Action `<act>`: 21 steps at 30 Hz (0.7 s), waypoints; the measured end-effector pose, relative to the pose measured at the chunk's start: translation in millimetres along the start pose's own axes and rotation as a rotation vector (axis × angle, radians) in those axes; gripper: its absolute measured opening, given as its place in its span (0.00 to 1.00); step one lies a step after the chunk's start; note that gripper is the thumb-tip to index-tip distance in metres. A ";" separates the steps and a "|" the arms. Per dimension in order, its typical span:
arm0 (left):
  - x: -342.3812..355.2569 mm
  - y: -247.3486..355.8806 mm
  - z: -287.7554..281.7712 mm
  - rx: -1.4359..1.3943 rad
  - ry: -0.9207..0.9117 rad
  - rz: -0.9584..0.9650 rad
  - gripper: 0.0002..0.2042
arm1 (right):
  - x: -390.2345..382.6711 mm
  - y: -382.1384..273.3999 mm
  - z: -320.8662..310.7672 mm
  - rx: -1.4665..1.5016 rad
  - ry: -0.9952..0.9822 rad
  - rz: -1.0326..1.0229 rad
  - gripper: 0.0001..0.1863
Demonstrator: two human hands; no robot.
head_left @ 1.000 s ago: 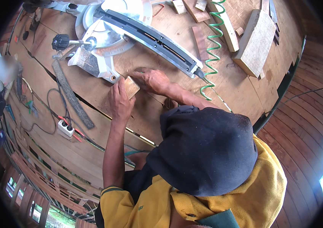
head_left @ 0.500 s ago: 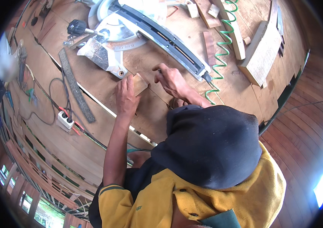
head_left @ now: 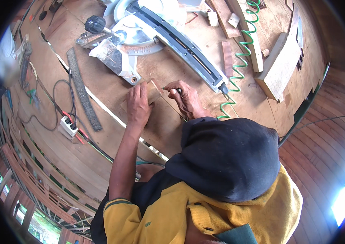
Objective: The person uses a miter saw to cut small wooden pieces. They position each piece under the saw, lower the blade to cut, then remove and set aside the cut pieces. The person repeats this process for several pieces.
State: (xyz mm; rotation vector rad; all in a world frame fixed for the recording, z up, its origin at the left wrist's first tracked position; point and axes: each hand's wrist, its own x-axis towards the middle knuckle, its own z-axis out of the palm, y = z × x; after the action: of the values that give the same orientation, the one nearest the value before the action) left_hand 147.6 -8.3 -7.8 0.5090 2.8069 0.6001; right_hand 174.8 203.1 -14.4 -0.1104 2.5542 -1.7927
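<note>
My left hand presses flat on a small light wooden block that lies on a brown plywood worktop. My right hand is just right of the block, closed on a thin dark pencil-like tool whose greenish tip points at the block's right edge. A dark hood and a yellow shirt fill the lower part of the view and hide the right forearm.
A mitre saw with a long dark fence stands just beyond the hands. A green coiled hose and several wooden offcuts lie to the right. A white power strip, cables and a dark flat strip lie to the left.
The view has shifted, so the hands sit lower in the picture. My right hand has drawn in beside the block, with the tool's tip at its edge. The left hand stays on the block.
</note>
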 end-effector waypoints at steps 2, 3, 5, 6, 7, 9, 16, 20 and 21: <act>-0.4 -0.5 0.5 0.000 0.018 0.020 0.46 | -0.9 -0.9 5.0 -0.007 -0.014 0.035 0.08; -0.2 -0.5 0.4 0.002 0.015 0.023 0.46 | -1.2 -1.2 6.1 -0.011 -0.020 0.053 0.08; -1.6 0.4 -1.1 0.007 0.006 0.023 0.46 | 0.6 -7.3 4.2 -0.033 -0.034 0.047 0.07; -1.3 1.3 -1.9 0.008 0.005 0.021 0.46 | 1.3 -9.9 2.8 -0.044 -0.039 0.044 0.07; -0.3 2.5 -2.8 0.010 0.004 0.020 0.46 | 1.5 -10.2 2.0 -0.039 -0.043 0.034 0.06; -0.7 1.7 2.4 -0.002 -0.007 0.000 0.46 | 1.7 -6.8 2.1 -0.031 -0.071 0.028 0.06; -5.8 1.1 3.7 -0.016 0.044 0.018 0.44 | -3.1 -8.1 -10.8 -0.188 -0.178 0.242 0.12; -5.9 -12.7 5.4 -0.027 0.051 0.048 0.38 | 5.6 -39.1 -20.1 -0.159 -0.101 0.265 0.10; -4.9 -15.3 -1.2 -0.084 0.074 0.056 0.39 | 7.7 -34.1 -20.6 -0.242 -0.071 0.067 0.10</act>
State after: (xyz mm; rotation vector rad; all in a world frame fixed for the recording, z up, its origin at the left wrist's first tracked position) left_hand 147.4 -23.7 -12.6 0.5608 2.8301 0.7595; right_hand 167.6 210.4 24.9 -0.0891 2.6777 -1.4258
